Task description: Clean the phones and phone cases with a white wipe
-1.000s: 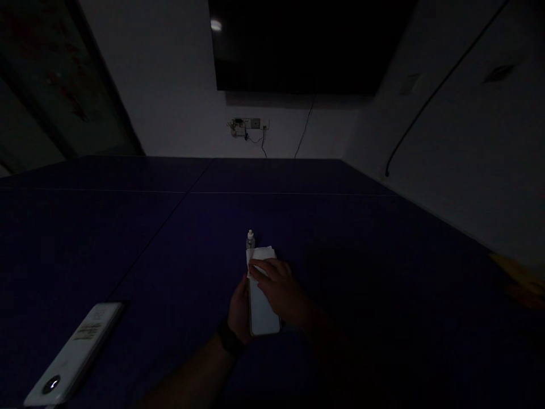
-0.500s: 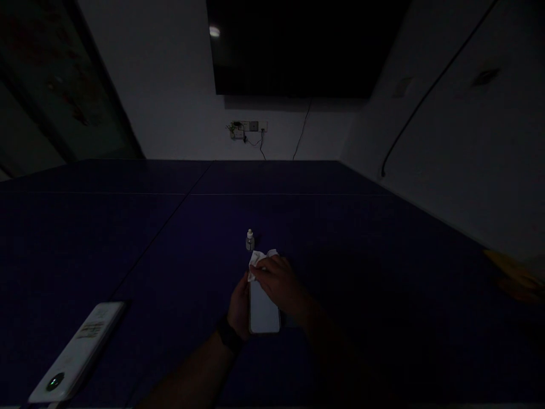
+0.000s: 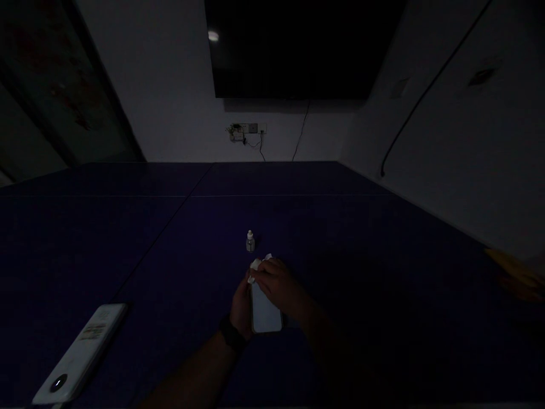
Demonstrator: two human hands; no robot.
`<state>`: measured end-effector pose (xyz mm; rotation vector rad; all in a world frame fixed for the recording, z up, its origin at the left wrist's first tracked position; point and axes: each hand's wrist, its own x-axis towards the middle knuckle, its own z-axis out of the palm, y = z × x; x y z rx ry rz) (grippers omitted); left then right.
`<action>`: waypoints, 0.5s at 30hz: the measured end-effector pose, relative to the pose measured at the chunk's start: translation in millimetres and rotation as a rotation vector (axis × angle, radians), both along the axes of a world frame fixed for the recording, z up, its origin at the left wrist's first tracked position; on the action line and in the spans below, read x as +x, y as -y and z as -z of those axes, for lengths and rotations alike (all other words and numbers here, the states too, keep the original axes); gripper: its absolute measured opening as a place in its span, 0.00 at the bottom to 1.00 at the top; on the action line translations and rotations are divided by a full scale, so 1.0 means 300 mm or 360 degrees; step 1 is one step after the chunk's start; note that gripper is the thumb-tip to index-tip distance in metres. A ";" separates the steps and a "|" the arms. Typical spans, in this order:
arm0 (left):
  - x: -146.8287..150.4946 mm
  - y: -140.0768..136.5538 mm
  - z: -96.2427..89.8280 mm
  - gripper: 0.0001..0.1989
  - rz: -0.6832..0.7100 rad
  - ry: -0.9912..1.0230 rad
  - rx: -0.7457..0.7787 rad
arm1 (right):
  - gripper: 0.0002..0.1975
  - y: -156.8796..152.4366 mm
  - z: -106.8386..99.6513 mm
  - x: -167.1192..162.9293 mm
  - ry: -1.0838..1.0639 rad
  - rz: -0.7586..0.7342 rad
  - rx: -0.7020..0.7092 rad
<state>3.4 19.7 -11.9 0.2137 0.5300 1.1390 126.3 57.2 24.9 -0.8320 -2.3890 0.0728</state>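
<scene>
A smartphone point(image 3: 267, 312) with a pale, bright face sits upright in my left hand point(image 3: 241, 307), which wraps its left side. My right hand point(image 3: 279, 286) is closed on a crumpled white tissue point(image 3: 255, 264) and presses it against the phone's upper end. That end is hidden beneath the tissue and fingers. Just beyond the hands a small clear dropper bottle point(image 3: 250, 242) with a white cap stands on the dark blue tabletop point(image 3: 204, 244).
A long white device point(image 3: 80, 353) with a round dark button lies at the lower left. Something yellow point(image 3: 513, 270) rests at the right edge. A large dark screen point(image 3: 298, 51) hangs on the far wall, above sockets point(image 3: 249, 128) and cables.
The tissue is bunched smaller under my right fingers, which stay near the phone's top. The phone appears shifted very slightly right; the bottle stands where it was.
</scene>
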 end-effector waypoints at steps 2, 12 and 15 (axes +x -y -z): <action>0.001 -0.001 -0.005 0.22 -0.0032 0.0022 0.0021 | 0.10 -0.006 -0.004 0.022 0.0011 -0.0072 -0.0008; 0.004 0.001 0.016 0.19 -0.0007 0.0067 0.0096 | 0.09 0.004 0.015 -0.011 -0.0261 0.0090 0.0016; -0.009 -0.008 0.007 0.21 -0.0022 0.0083 0.0116 | 0.07 0.012 -0.006 -0.003 -0.0076 -0.0001 -0.0031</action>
